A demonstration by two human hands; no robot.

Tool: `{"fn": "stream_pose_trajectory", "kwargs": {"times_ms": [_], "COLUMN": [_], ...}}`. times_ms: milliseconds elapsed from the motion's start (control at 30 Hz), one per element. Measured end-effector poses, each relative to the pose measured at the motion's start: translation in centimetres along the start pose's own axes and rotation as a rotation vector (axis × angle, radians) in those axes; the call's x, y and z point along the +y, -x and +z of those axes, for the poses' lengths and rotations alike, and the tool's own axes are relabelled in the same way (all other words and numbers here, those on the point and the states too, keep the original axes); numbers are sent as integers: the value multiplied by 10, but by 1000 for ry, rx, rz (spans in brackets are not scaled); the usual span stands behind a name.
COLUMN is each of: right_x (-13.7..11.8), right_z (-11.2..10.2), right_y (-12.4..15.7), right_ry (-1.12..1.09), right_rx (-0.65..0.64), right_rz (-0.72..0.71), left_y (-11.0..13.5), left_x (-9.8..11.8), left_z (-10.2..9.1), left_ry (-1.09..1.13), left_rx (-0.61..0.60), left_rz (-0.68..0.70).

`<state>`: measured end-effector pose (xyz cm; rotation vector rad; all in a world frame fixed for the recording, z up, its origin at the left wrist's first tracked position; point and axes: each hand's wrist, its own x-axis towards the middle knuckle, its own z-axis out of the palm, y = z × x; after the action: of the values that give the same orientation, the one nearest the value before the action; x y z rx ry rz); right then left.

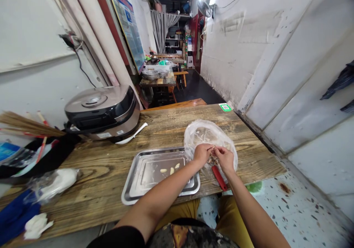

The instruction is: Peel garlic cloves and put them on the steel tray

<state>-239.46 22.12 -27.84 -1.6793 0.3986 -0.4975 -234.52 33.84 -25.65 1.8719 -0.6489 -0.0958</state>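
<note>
Over a clear plastic bag (pixel 206 125), my left hand (pixel 203 153) and my right hand (pixel 224 157) meet with their fingertips pinched together. Between them is a small piece that looks like a garlic clove, mostly hidden by the fingers. Brownish garlic pieces and skins (pixel 212 160) lie in the bag under my hands. A red handle (pixel 219 178) rests on the bag's near side, close to my right wrist; its other end is hidden. Left of the bag, partly under my left forearm, is a metal tray (pixel 135 170) with several peeled garlic cloves (pixel 163 171).
A rice cooker (pixel 102 109) stands at the table's back left, with a white plastic spoon (pixel 132 134) beside it. Farther left are a black container (pixel 52 155) of skewers, a plastic-wrapped white bundle (pixel 59 183), a blue cloth (pixel 16 218) and crumpled tissue (pixel 37 226).
</note>
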Motion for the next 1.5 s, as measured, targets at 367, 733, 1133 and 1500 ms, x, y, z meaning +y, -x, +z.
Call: {"fn": "stream_pose_trajectory", "kwargs": {"times_ms": [367,733,1133,1500], "right_x": [4,-6,-11,-16], "right_z": [2,-10,-1,-1], "right_y": [-4,-6,-5,-5], "right_ry": [-103,274,65,234], "right_rx": [15,-94,-100,-45], "right_rz": [84,-143,9,-101], "left_y": [-4,-4,-3,-1], "left_x": [-3,-2,-11,-19], "left_z": [2,-1,-4,3], "left_ry": [698,669,237,-50], "left_rx": [78,10,62,98], "left_rz": [-403,-474,-179,83]}}
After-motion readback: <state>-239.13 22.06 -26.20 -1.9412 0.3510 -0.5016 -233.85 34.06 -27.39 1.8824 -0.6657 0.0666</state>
